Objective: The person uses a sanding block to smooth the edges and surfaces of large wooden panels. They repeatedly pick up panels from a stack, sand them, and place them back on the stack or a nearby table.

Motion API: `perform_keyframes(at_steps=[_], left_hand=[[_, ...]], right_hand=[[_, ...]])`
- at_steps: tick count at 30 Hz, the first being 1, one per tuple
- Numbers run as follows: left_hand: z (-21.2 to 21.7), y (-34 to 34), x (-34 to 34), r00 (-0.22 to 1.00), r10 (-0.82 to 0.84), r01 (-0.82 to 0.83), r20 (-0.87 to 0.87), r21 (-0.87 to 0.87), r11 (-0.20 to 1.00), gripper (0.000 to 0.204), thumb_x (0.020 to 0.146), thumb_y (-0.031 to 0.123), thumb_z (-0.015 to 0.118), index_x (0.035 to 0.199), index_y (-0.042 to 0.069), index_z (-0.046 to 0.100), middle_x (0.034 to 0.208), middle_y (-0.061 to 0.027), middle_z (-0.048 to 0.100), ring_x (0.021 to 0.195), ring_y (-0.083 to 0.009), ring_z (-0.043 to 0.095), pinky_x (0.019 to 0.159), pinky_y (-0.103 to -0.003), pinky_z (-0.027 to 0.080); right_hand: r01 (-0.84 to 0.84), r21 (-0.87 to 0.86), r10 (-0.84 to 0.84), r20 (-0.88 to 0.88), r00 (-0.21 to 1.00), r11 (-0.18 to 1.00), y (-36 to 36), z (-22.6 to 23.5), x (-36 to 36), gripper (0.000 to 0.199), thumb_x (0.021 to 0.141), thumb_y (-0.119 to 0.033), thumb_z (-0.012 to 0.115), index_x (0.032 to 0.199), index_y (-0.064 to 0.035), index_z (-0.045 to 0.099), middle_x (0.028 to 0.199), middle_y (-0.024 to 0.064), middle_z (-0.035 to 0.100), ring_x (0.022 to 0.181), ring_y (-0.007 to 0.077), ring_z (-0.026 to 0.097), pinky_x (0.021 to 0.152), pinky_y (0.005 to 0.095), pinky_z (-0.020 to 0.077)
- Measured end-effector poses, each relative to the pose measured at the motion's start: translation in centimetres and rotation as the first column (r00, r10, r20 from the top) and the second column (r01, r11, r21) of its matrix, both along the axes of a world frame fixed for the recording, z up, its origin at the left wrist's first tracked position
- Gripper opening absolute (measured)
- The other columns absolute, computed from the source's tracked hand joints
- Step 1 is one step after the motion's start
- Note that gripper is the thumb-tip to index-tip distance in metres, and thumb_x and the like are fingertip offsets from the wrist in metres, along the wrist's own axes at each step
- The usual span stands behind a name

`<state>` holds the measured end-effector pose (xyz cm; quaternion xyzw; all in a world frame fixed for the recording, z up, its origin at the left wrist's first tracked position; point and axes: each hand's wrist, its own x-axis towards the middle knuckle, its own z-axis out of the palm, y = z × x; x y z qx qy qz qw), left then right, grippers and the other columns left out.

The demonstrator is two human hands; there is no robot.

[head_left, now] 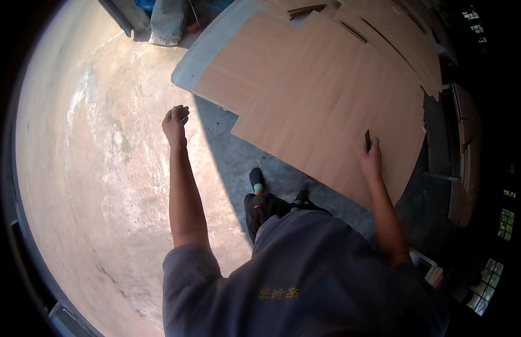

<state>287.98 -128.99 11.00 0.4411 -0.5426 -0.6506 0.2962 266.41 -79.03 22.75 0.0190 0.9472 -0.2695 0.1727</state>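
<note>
Dark shirt point(328, 264) foremost, outstretched right hand point(372, 161) holds tool point(368, 141).

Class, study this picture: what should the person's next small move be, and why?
Probably bring the left hand across to the nearest wooden sheet to steady it. That hand appears out over the brightly lit floor, away from the sheet, while the right hand holds a slim dark tool that shows against the sheet.
</note>
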Motion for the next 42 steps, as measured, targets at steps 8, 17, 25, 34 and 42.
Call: perform_keyframes(at_steps=[8,17,25,34,42], left_hand=[[0.0,10.9,-14.6,0.515,-0.426,0.785,0.744,-0.209,0.584,0.084,0.096,0.065,0.032,0.105,-0.012,0.065,0.105,-0.0355,0.064,0.104,-0.0483,0.062,0.09,-0.051,0.048],[1.7,18.3,-6.7,0.593,-0.264,0.694,0.76,-0.317,0.646,0.078,0.098,0.059,0.029,0.105,-0.009,0.067,0.103,-0.0332,0.065,0.104,-0.0477,0.061,0.091,-0.052,0.047],[0.3,28.8,11.6,0.459,-0.427,0.637,0.779,0.047,0.77,0.078,0.098,0.057,0.024,0.124,-0.008,0.058,0.12,-0.0295,0.062,0.114,-0.0401,0.06,0.094,-0.048,0.046],[-0.1,39.3,15.3,0.701,0.062,0.149,0.71,-0.231,0.961,0.079,0.097,0.061,0.039,0.118,-0.012,0.06,0.118,-0.027,0.064,0.113,-0.0405,0.059,0.096,-0.045,0.046],[9.7,58.1,3.5,0.82,0.012,0.135,0.572,-0.215,0.967,0.069,0.101,0.048,0.032,0.113,-0.013,0.062,0.103,-0.0271,0.068,0.096,-0.0351,0.065,0.085,-0.044,0.05]], right_hand=[[0.481,0.46,-0.492,-0.106,0.864,0.746,26.1,-4.7,8.2,0.064,0.095,-0.039,0.058,0.137,0.0065,0.04,0.136,0.0249,0.045,0.121,0.0381,0.051,0.099,0.0457,0.0473],[0.415,-0.289,-0.437,-0.013,0.9,0.863,37.1,-9.5,10.4,0.049,0.088,-0.039,0.07,0.112,0.004,0.066,0.109,0.0161,0.069,0.103,0.024,0.065,0.083,0.0342,0.0492],[0.346,-0.641,-0.336,0.143,0.931,0.685,52.6,-10.0,18.3,0.048,0.092,-0.029,0.065,0.126,0.0041,0.057,0.117,0.0107,0.065,0.107,0.0198,0.061,0.087,0.0353,0.049],[0.133,-0.599,-0.316,-0.21,0.925,0.79,50.9,-17.3,-2.4,0.044,0.094,-0.038,0.062,0.105,0.0042,0.066,0.09,0.0105,0.068,0.086,0.0134,0.062,0.073,0.0323,0.0501],[0.268,-0.614,-0.302,0.049,0.952,0.743,67.2,-14.2,-8.5,0.035,0.096,-0.036,0.062,0.092,-0.001,0.06,0.075,-0.0013,0.048,0.068,0.0106,0.045,0.059,0.0335,0.0419]])
